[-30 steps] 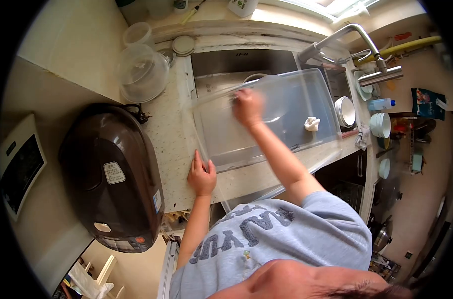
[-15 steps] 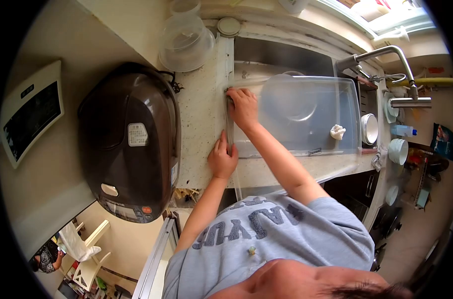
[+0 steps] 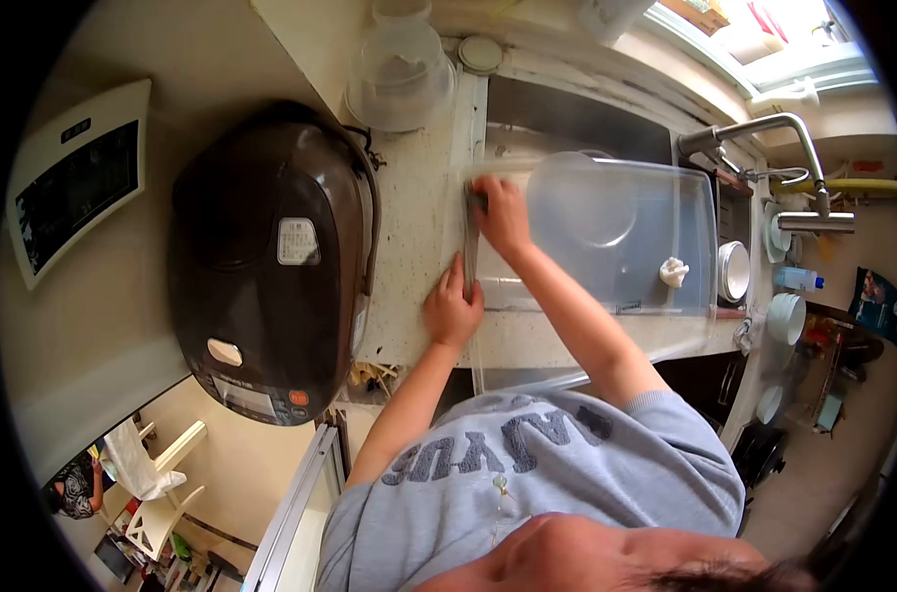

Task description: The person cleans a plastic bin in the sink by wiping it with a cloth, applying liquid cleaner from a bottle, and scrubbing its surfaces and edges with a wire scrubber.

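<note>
A large clear plastic box [image 3: 655,212] lies across the sink and the counter edge. My left hand [image 3: 454,310] is at its left rim, fingers extended along the outer side and thumb on the inner side, apparently gripping it. Higher up on the same rim, my right hand [image 3: 502,212] has its fingers curled over a small dark piece [image 3: 476,197] pressed to the edge; its kind cannot be made out. A crumpled white wad [image 3: 673,271], maybe tissue or cloth, sits on the box's right part.
A dark brown electric hot-water pot [image 3: 261,266] stands left of the counter [image 3: 409,237]. Clear round containers [image 3: 399,79] and a round lid [image 3: 480,54] are at the back. The faucet [image 3: 764,128] and white bowls [image 3: 732,271] are to the right. Another person [image 3: 78,488] is far off at lower left.
The whole view has shifted, so things appear farther right. My right hand still works at the rim, and more of the dark piece shows. My left hand stays at the rim.
</note>
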Available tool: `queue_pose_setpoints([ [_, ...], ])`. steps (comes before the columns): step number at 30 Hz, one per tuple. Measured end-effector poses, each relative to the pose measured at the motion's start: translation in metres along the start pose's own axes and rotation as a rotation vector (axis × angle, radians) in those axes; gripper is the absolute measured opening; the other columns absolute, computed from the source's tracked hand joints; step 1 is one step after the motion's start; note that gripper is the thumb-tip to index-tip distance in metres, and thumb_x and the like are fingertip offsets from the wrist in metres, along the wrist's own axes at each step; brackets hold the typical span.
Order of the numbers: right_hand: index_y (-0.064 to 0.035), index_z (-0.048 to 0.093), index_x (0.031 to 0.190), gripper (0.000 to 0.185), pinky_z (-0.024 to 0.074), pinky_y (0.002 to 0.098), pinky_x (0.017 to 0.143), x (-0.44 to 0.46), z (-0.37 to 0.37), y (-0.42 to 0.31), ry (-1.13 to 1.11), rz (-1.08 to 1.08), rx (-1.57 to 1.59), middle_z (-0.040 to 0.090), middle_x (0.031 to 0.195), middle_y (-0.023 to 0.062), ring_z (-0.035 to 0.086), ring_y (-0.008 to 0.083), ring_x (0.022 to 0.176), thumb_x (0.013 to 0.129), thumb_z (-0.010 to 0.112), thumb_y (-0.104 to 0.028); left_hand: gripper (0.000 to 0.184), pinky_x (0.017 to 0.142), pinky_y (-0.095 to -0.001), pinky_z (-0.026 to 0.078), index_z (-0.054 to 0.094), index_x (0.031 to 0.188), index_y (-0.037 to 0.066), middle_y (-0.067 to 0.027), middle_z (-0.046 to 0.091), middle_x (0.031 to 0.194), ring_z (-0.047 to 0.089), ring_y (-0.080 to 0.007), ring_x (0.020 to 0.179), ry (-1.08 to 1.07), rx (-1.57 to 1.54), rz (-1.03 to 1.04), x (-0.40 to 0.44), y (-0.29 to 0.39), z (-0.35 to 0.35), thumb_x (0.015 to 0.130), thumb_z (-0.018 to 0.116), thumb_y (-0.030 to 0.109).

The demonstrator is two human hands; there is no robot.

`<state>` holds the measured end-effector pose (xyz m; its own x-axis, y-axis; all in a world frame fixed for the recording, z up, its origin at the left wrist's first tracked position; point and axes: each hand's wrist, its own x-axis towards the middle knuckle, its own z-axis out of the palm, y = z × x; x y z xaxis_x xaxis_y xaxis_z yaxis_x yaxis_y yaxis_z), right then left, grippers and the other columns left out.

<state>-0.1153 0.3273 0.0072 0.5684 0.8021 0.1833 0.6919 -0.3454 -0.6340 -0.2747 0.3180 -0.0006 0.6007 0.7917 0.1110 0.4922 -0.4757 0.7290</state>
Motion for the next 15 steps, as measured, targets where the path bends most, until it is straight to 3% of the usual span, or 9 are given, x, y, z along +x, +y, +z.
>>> queue_pose_setpoints([
  [4, -0.0083, 0.055, 0.088, 0.026, 0.0416, 0.0416, 0.074, -0.004, 0.001, -0.004, 0.129, 0.004, -0.008, 0.058, 0.082, 0.0109, 0.053, 0.0327, 0.083, 0.064, 0.060, 0.001, 0.054, 0.052, -0.0334, 0.046, 0.050, 0.123, -0.001, -0.0069, 0.055, 0.070, 0.054, -0.0217, 0.055, -0.008, 0.001, 0.001, 0.001, 0.000, -0.001, 0.072, 0.062, 0.015],
  [6, -0.0071, 0.055, 0.089, 0.026, 0.0414, 0.0417, 0.073, -0.021, -0.012, -0.009, 0.024, -0.119, 0.013, 0.058, 0.082, 0.0124, 0.053, 0.0331, 0.083, 0.064, 0.061, 0.001, 0.051, 0.059, -0.0349, 0.050, 0.051, 0.121, 0.001, -0.0105, 0.062, 0.090, 0.061, -0.0237, 0.066, -0.104, -0.038, -0.089, 0.000, 0.001, -0.001, 0.074, 0.060, 0.018],
  [10, -0.0094, 0.053, 0.091, 0.029, 0.0400, 0.0425, 0.075, 0.020, 0.006, -0.004, 0.135, 0.007, -0.002, 0.058, 0.084, 0.0134, 0.052, 0.0343, 0.084, 0.065, 0.062, 0.000, 0.052, 0.059, -0.0347, 0.050, 0.051, 0.122, 0.000, -0.0105, 0.062, 0.089, 0.061, -0.0238, 0.066, -0.073, 0.036, -0.039, 0.000, 0.003, -0.004, 0.074, 0.060, 0.017],
  [12, -0.0093, 0.053, 0.090, 0.028, 0.0400, 0.0424, 0.074, 0.009, 0.007, -0.002, 0.146, 0.013, 0.000, 0.058, 0.084, 0.0130, 0.052, 0.0341, 0.085, 0.065, 0.061, 0.000, 0.052, 0.059, -0.0350, 0.050, 0.051, 0.122, 0.000, -0.0110, 0.063, 0.091, 0.061, -0.0249, 0.067, -0.141, 0.002, -0.109, 0.002, 0.003, -0.006, 0.074, 0.060, 0.017],
  [15, -0.0089, 0.054, 0.089, 0.027, 0.0398, 0.0426, 0.074, -0.024, -0.005, 0.001, -0.003, -0.096, 0.051, 0.058, 0.082, 0.0132, 0.052, 0.0351, 0.085, 0.065, 0.061, 0.001, 0.052, 0.060, -0.0358, 0.050, 0.050, 0.122, 0.000, -0.0113, 0.063, 0.092, 0.061, -0.0261, 0.067, -0.101, -0.001, -0.081, 0.001, 0.002, -0.002, 0.074, 0.060, 0.018],
])
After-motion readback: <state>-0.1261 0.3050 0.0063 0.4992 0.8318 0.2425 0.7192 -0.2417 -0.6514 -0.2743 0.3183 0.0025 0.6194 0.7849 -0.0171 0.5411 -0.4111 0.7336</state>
